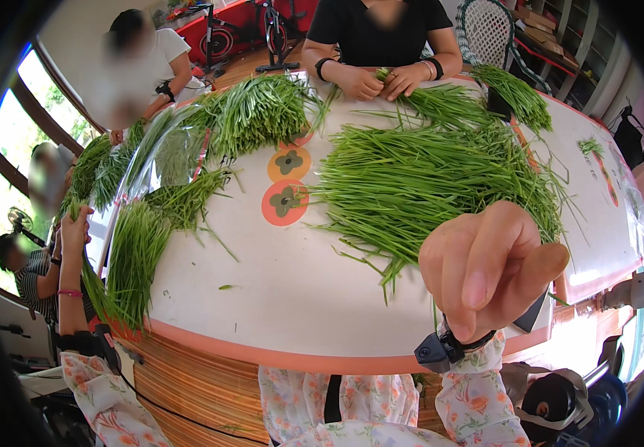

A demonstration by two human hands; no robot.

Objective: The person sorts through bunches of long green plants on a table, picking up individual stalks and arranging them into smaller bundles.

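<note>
My left hand [75,229] is at the table's left edge, closed around a bunch of long, thin green stalks that look like garlic chives [91,287]. A pile of the same garlic chives [137,261] lies right beside it. Raised over the near right of the table is my right hand [489,261], its fingers curled in toward the palm and its thumb side pointing right. What those fingers hold, if anything, is hidden; a thin green strand shows just below them. Behind this hand spreads a large heap of garlic chives [426,186], partly covered by it.
The white table [277,298] has an orange border and printed round fruit. Across it, a person in black [381,45] handles chives; others sit along the left. More heaps [259,112] lie at the back. A clear plastic sheet [180,153] stands at left. A small wrist camera [435,353] sits on my right wrist.
</note>
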